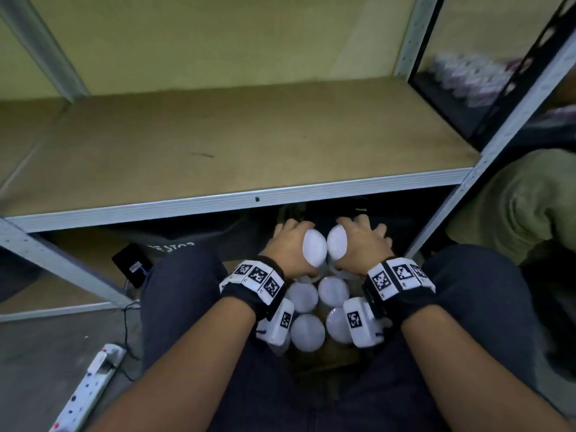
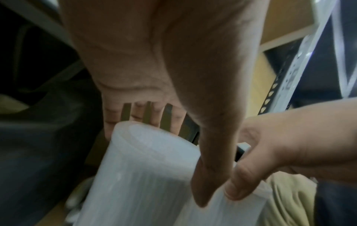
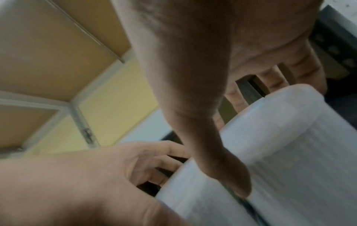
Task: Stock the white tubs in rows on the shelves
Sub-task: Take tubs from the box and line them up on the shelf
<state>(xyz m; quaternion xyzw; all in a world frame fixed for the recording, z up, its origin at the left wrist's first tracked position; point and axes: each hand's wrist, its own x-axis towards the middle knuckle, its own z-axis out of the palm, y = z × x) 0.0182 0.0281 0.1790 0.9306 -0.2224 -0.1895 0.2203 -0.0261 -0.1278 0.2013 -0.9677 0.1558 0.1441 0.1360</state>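
Note:
Each hand grips one white tub from above, side by side, below the front edge of the bare brown shelf board (image 1: 237,141). My left hand (image 1: 291,244) wraps its tub (image 1: 314,248); my right hand (image 1: 361,241) wraps the other tub (image 1: 337,244). In the left wrist view the fingers (image 2: 139,113) and thumb curl round the ribbed tub (image 2: 146,175). In the right wrist view the right hand holds its tub (image 3: 289,145) the same way, with the left-hand tub (image 3: 197,198) beside it. Several more white tubs (image 1: 307,332) stand packed between my knees.
The grey metal shelf rail (image 1: 218,201) runs just above the hands, with an upright post (image 1: 461,194) at the right. A white power strip (image 1: 90,388) and a black adapter (image 1: 131,265) lie on the floor at the left. An olive bundle (image 1: 523,207) sits at the right.

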